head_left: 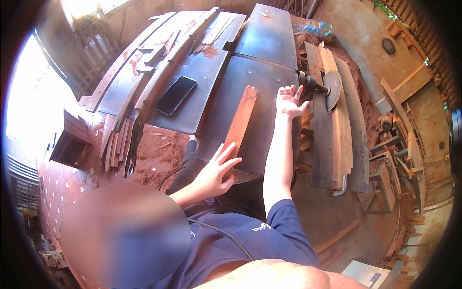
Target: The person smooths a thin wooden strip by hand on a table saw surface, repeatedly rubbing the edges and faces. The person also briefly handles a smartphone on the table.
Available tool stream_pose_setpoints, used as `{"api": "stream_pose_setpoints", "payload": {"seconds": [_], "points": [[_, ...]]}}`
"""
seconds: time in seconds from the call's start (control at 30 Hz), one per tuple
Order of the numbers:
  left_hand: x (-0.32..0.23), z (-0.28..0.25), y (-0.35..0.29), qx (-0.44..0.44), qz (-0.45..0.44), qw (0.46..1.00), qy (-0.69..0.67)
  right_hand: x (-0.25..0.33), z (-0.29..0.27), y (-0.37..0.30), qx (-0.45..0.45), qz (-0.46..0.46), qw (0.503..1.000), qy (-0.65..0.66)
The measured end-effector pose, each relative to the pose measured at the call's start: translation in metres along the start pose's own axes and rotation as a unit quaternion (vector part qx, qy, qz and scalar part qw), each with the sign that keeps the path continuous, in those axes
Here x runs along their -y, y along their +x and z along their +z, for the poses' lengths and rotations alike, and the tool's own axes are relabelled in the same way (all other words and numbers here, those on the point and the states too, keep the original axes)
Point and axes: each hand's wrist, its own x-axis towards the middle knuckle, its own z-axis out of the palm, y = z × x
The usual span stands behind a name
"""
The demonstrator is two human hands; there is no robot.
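A reddish wooden board [240, 118] lies lengthwise on the dark metal machine table [269, 72]. My left hand [217, 172] rests at the board's near end with fingers spread, touching it without gripping. My right hand [290, 100] is stretched out farther ahead with its fingers apart. It hovers over the table's right edge, right of the board's far end, and holds nothing. A toothed circular saw blade [332, 85] on a shaft sits just right of that hand.
A black phone [175, 95] lies on the left table wing beside several curved wooden strips [159, 62]. Red sawdust [163, 156] covers the floor below. Planks [339, 135] are stacked right of the machine. Wooden frames [404, 125] stand farther right.
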Motion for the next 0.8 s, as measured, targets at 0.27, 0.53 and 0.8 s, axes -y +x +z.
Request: {"api": "stream_pose_setpoints", "payload": {"seconds": [0.27,0.53,0.8], "points": [[0.048,-0.006,0.090,-0.042,0.032,0.998,0.026,-0.003,-0.001,0.000,-0.016,-0.006,1.000,0.002],[0.077,0.000,0.189,-0.054,0.013,0.995,0.082,0.001,0.005,0.001,-0.030,-0.013,0.999,0.005],[0.110,0.000,0.268,-0.054,0.033,0.992,0.108,-0.004,0.009,0.002,-0.049,-0.016,0.999,0.012]]}}
